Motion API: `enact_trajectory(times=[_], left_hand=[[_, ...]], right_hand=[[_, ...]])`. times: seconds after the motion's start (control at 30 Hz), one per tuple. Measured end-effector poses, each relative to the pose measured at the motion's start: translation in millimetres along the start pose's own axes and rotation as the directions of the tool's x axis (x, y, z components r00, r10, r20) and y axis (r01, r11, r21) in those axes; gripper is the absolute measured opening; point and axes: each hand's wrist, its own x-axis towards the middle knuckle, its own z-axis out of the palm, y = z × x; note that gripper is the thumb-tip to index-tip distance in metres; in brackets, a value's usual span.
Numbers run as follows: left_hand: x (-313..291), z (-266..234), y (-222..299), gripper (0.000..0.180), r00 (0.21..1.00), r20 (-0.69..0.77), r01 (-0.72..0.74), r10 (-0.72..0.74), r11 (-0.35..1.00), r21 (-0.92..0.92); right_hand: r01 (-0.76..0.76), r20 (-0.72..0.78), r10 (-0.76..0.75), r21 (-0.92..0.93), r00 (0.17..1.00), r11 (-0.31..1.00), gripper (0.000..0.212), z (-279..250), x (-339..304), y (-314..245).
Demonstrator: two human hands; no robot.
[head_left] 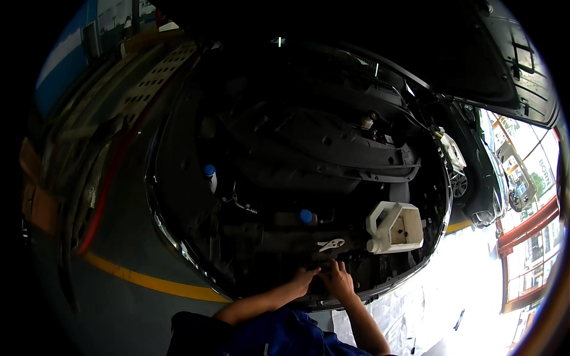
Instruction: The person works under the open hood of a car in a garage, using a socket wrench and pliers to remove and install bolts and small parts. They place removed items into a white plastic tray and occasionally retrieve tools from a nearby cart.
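Note:
Both my hands are close together at the front edge of an open car engine bay (285, 160). My left hand (304, 280) has its fingers drawn together, and my right hand (338, 279) is bent down beside it with fingers closed. Whatever lies between the fingertips is dark and too small to make out. Just beyond my hands, a pair of silver pliers (331, 244) rests on the dark front panel. To the right of the pliers stands a white plastic jug (380, 230) with one side cut open and a dirty inside.
Blue caps sit on a reservoir (306, 216) and on a white filler neck (211, 178). The raised hood (463, 59) hangs overhead. Left lie long car parts (95, 160) behind a red edge; a yellow line (154, 283) crosses the floor. Another car (478, 172) stands right.

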Motion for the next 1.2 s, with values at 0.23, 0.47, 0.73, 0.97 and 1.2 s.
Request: enact_trajectory(times=[0.23, 0.47, 0.73, 0.97, 1.2], left_hand=[[-21, 2, 14, 0.029, 0.993, 0.116, 0.010, -0.014, 0.999, 0.033], [30, -21, -22, 0.024, 0.987, 0.162, 0.031, -0.015, 0.995, -0.097], [30, -22, -17, 0.028, 0.985, 0.160, 0.073, -0.057, 0.993, -0.092], [22, -15, -12, 0.022, 0.990, 0.123, 0.083, -0.071, 0.992, -0.092], [21, -19, -16, 0.023, 0.993, 0.094, 0.076, -0.067, 0.993, -0.086]], right_hand=[[-0.033, -0.060, 0.032, -0.025, 0.998, 0.999, 0.049, -1, -4, 2], [-0.023, 0.057, 0.024, -0.017, 0.998, 1.000, 0.045, -9, 2, -4], [-0.088, 0.048, 0.088, -0.007, 0.995, 0.996, 0.042, -21, -2, -17], [-0.053, -0.109, 0.051, -0.013, 0.993, 0.999, 0.035, -2, -5, -10], [-0.150, -0.024, 0.149, -0.023, 0.989, 0.988, 0.040, 1, -4, -9]])
